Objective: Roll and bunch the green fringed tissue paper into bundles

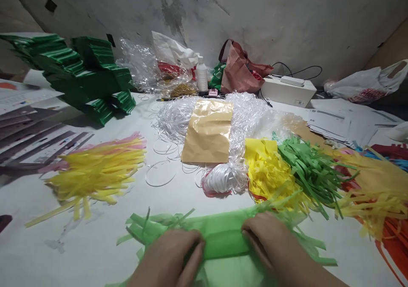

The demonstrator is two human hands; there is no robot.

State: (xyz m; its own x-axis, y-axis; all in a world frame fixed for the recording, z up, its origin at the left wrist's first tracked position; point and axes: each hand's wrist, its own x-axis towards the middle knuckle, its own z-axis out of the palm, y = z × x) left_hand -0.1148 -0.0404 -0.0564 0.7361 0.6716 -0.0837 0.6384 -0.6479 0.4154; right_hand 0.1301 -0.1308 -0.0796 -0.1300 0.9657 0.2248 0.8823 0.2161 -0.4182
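A sheet of light green fringed tissue paper lies across the near edge of the white table. My left hand presses on its left part, fingers curled onto the paper. My right hand rests on its right part, fingertips pinching the folded middle band. Both hands touch the same green sheet, a short gap of paper between them. The cut fringe strips spread out left and right past my hands.
Yellow fringed paper lies at left, yellow, green and orange-yellow fringes at right. A tan paper bag sits on white plastic string; a string coil is nearer. Dark green folded stacks, a white bottle, a white box stand behind.
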